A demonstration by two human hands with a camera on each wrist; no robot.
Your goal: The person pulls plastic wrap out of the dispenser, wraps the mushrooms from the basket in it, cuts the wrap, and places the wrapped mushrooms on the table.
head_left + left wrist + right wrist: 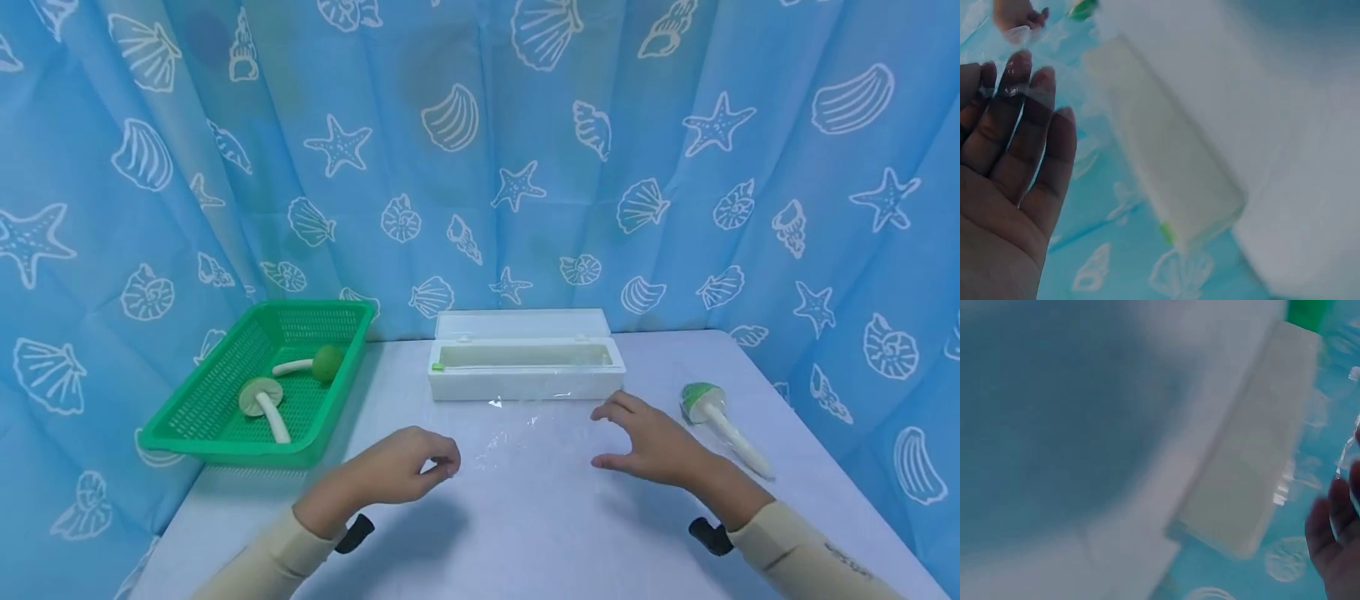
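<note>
Clear plastic wrap (pixel 504 437) stretches between the two hands, seen mostly by its glints. My left hand (pixel 416 467) pinches its edge between thumb and fingers; in the left wrist view, film (pixel 1019 92) lies over the fingertips. On the other side, my right hand (pixel 645 437) has thumb and fingers spread apart in a C, with film glinting close to its fingertips in the right wrist view. Just beyond the hands stands a white wrap dispenser box (pixel 525 386), its lid (pixel 522 322) raised and a small green slider (pixel 438 367) at its left end.
At the left sits a green basket (pixel 318 442) holding two mushrooms, one with its pale underside up (pixel 260 396) and one green-capped (pixel 327 364). To the right lies another green-capped mushroom (pixel 723 425) with shiny film about its cap. A blue shell-patterned curtain (pixel 480 183) hangs behind the white table.
</note>
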